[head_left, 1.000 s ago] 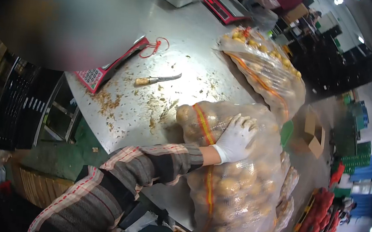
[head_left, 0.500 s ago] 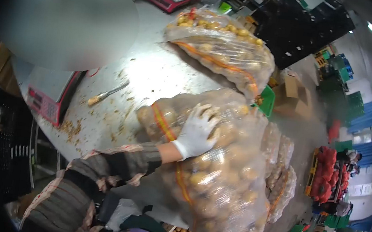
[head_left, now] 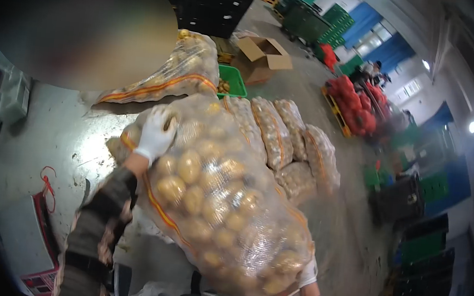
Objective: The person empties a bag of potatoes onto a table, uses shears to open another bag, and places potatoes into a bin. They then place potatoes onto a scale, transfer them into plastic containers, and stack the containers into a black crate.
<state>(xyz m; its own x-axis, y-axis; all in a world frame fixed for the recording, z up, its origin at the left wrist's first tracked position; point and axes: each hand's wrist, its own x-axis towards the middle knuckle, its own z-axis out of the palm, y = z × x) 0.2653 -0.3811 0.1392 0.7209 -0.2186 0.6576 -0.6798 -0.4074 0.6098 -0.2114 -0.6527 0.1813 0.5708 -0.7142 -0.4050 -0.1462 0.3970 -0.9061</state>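
A large mesh bag of potatoes with orange-yellow stripes lies slanted across the metal table and reaches to the lower right. My left hand, in a white glove, grips the bag's upper left part with bent fingers. At the bag's lower right end is my right hand, also in a white glove, holding its edge; most of its fingers are hidden by the bag. Behind lies a second striped potato bag, partly covered by a blurred patch.
Several filled bags stand on the floor beyond the table, near a green crate and an open cardboard box. A red scale sits at lower left. Red sacks rest on a pallet, with people beside them.
The view has swung to the right. The large bag now lies further left in view, with my left hand still on it. My right hand has come into view at its lower end.
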